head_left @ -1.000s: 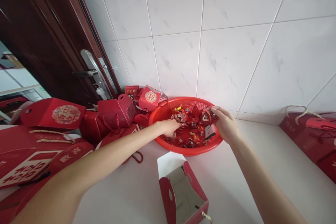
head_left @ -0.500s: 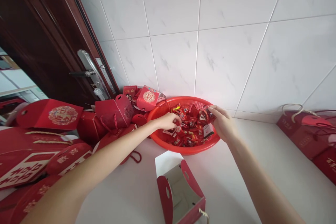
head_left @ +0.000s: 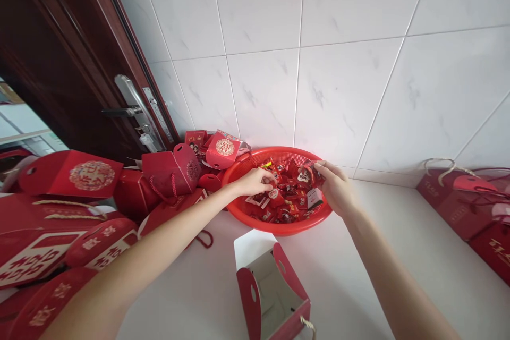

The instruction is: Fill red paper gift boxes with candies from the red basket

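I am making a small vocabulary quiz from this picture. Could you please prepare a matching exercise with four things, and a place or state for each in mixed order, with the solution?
Things
1. basket
2. box nearest the camera
3. right hand
4. handle

Places and states
A. at the basket's right edge
B. on the dark door
C. full of wrapped sweets
D. open, in front of the basket

Pairs: 1-C, 2-D, 3-A, 4-B
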The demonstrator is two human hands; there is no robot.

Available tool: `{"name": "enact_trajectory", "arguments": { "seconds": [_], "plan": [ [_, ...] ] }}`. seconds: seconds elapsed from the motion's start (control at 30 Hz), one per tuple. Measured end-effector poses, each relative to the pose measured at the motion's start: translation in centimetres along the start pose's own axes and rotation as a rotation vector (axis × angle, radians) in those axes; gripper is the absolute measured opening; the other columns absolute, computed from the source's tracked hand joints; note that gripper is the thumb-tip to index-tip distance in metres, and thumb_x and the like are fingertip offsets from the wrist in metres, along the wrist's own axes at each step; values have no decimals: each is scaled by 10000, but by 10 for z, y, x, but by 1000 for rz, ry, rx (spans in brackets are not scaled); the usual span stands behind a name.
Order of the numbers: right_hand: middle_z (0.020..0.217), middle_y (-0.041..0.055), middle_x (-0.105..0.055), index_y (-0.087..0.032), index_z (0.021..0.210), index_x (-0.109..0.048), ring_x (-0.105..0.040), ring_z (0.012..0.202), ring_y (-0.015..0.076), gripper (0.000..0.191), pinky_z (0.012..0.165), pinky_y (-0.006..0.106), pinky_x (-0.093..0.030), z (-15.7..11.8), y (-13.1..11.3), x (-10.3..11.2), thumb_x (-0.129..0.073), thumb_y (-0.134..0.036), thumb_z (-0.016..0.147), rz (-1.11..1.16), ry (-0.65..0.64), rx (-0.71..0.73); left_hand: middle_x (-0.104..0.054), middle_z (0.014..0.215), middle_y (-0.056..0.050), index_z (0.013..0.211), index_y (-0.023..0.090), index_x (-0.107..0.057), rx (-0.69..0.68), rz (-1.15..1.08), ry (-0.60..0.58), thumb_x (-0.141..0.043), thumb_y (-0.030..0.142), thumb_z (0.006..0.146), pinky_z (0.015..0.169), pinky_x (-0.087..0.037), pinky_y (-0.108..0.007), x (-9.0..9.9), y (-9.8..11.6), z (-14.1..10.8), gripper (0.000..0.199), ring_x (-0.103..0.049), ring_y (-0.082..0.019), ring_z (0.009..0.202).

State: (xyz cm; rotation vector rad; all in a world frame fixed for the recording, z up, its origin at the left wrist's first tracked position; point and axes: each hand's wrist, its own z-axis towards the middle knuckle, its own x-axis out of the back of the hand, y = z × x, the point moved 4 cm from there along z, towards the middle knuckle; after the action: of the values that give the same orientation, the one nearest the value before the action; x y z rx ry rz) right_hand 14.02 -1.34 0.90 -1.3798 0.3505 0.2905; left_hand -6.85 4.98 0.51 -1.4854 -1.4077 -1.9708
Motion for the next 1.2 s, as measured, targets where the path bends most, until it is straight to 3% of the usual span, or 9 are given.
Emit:
{"name": "enact_trajectory", "arguments": {
  "seconds": [0.27,0.47,0.6,0.7,0.8,0.93,1.0,1.1,1.2],
  "plan": [
    [716,12,-678,-222,705,-697,-573,683,169,395,664,296,-489,-2,-1,-2,-899,-538,584,-37,-48,2,-734,780,-30,985,117,-727,-6,-334,121,-644,129,818,608,-514,-233,3,0,3,187,-638,-122,609],
    [766,10,-699,-223,756,-707,-591,696,160,359,685,291,-491,-6,-3,-6,-865,-533,670,-122,-172,10,-700,701,9,940,126,-719,-84,-647,182,-733,116,769,588,-533,-225,10,28,9,172,-632,-94,532],
    [739,-3,-681,-224,763,-701,-585,683,146,345,676,282,-491,-5,-3,-4,-872,-512,681,-82,-195,-23,-694,675,-2,989,116,-715,-93,-743,156,-756,132,771,587,-522,-231,8,43,11,222,-646,-107,544],
    [757,-2,-688,-225,784,-709,-599,701,151,351,686,288,-498,-4,-2,-3,-881,-509,669,-76,-180,-19,-741,822,-43,1134,137,-688,-65,-756,57,-735,210,814,628,-536,-255,7,41,7,332,-692,-135,626],
    [747,5,-690,-215,774,-712,-606,695,153,380,675,284,-499,-4,-1,-4,-888,-525,644,-69,-152,-23,-760,1007,-65,1143,167,-708,-40,-512,-169,-684,295,860,727,-547,-279,5,31,-2,311,-727,-170,773],
    [729,5,-687,-205,769,-702,-598,662,148,399,648,279,-494,-4,0,-5,-885,-532,631,-75,-131,-25,-787,974,-32,1001,199,-785,-15,134,-460,-629,187,842,819,-517,-254,-3,14,-13,224,-720,-200,902],
    [737,10,-692,-205,764,-691,-602,665,153,396,648,283,-491,-4,0,-5,-872,-536,644,-97,-137,-13,-783,1058,-42,1067,226,-782,41,348,-418,-586,123,826,840,-517,-260,-2,7,-13,328,-716,-222,971],
    [750,11,-693,-207,769,-686,-607,676,156,388,657,286,-485,-4,0,-4,-851,-544,669,-125,-149,5,-734,1217,-100,1202,228,-734,156,526,-184,-525,88,837,853,-530,-290,9,1,-8,443,-701,-260,1063],
    [751,9,-692,-209,772,-686,-605,675,152,390,655,281,-480,-4,0,-4,-850,-548,668,-134,-142,11,-719,1246,-104,1252,252,-706,177,581,-180,-544,100,837,870,-537,-304,13,-5,-5,471,-688,-271,1103]
  ]
}}
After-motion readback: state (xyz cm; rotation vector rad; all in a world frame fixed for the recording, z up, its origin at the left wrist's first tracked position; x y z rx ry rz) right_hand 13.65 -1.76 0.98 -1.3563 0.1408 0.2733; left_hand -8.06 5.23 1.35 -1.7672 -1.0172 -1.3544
